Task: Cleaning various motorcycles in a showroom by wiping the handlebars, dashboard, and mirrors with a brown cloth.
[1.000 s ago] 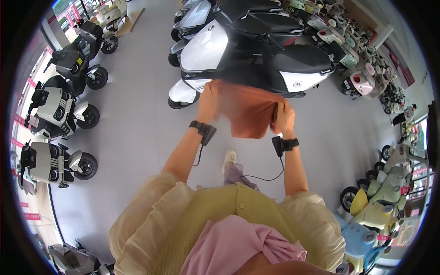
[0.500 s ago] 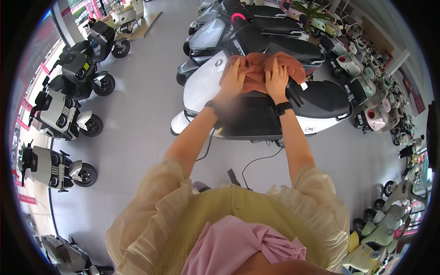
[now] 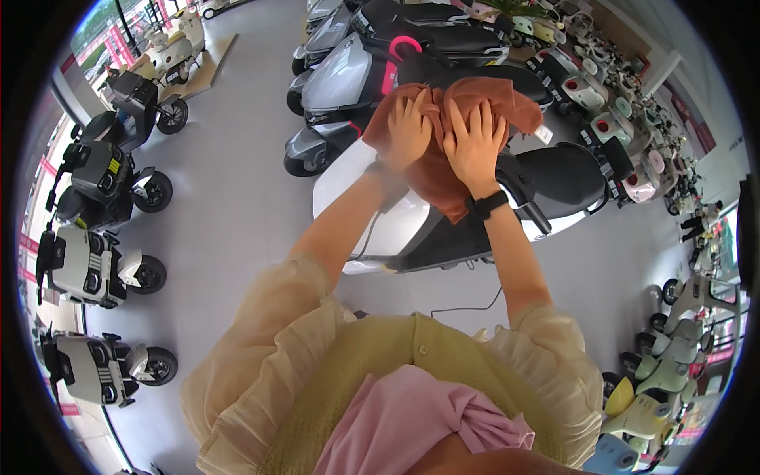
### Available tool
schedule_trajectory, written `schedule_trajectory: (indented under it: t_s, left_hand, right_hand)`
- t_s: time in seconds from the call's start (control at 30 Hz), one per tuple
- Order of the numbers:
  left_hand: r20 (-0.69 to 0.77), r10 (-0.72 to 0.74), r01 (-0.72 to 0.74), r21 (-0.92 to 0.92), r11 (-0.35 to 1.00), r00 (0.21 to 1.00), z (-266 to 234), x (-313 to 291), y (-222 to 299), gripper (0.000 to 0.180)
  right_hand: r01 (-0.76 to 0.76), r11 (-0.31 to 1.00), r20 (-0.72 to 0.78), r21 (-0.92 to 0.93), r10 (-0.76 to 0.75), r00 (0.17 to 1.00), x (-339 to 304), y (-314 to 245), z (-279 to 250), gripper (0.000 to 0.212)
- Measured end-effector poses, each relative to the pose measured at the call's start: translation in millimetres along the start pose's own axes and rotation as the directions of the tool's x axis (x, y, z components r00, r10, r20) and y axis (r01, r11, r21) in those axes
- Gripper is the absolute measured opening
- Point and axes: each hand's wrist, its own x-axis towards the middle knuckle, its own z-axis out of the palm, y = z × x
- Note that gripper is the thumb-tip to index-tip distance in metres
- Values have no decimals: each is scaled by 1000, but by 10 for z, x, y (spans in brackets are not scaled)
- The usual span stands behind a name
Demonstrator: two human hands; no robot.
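Observation:
A reddish-brown cloth [image 3: 443,180] lies bunched over the front of a white scooter [image 3: 360,186], one corner reaching down over its dark middle part. My left hand [image 3: 409,132] holds the cloth's left part, with its fingers bent over the folds. To its right, my right hand [image 3: 475,149] holds the cloth with fingers spread across the top and the thumb toward the left hand. The undersides of both hands are hidden. A white tag [image 3: 543,134] sticks out at the cloth's right end. The scooter's black seat [image 3: 562,176] is right of my right hand.
Beyond the white scooter stand silver scooters [image 3: 336,75], close together, one with a pink-red ring [image 3: 405,43]. Several scooters [image 3: 91,265] line the left side by the window. More scooters fill the right side. A black cable [image 3: 467,307] runs along the grey floor.
Both hands and the cloth have shifted up and slightly left over the scooter's front. The cloth's folds have changed, and a corner now hangs lower between my hands. My view has turned a little.

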Motion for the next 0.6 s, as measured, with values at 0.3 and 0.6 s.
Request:
schedule_trajectory:
  t_s: [0.3, 0.6]
  left_hand:
    - [49, 4, 11, -299, 954, 999, 386, -3, -1006, 39]
    - [-18, -439, 413, -303, 859, 898, 484, 206, -722, 44]
  right_hand:
    - [31, 971, 243, -236, 28, 970, 994, -200, 884, 49]
    - [-283, 954, 847, -101, 232, 478, 1664, -21, 1444, 63]
